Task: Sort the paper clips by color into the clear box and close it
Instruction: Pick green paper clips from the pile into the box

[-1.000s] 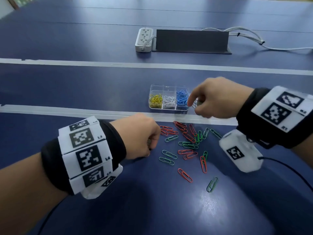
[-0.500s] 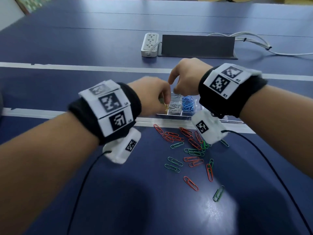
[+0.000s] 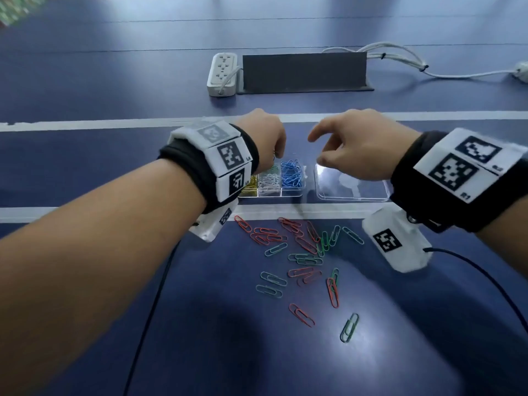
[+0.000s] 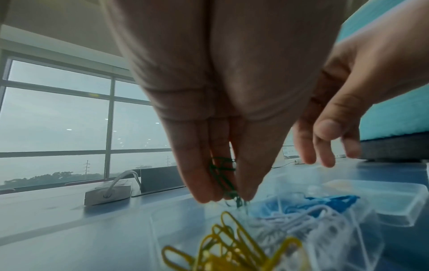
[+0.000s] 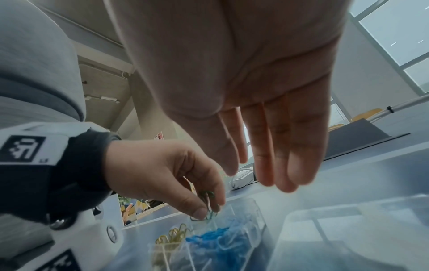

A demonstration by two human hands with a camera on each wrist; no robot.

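Dark blue worktop point(image 3: 85, 155) is filling the head view, with two pale strips running across it. A white power strip point(image 3: 222, 74) and a dark panel point(image 3: 304, 71) are sitting at the far side, white cables point(image 3: 400, 57) trailing off to the right. Big windows point(image 4: 58, 119) are showing in the left wrist view (grey sky outside).

Clear box point(image 3: 291, 192) is sitting open between the strips, with yellow clips point(image 4: 232, 243), white clips point(image 3: 268, 181) and blue clips point(image 3: 291, 172) lying in its near compartments, left to right. Its clear lid point(image 3: 353, 185) is lying flat just right of it.

Left hand point(image 3: 265, 138) is hovering over the box's far side, fingertips pinching a few green clips point(image 4: 223, 176) right above the compartments. Right hand point(image 3: 360, 144) is hanging above the lid, fingers relaxed and spread, holding nothing.

Loose pile of red and green clips point(image 3: 303, 252) is lying on the worktop nearer the person than the box, below and between both wrists, not touching either hand.
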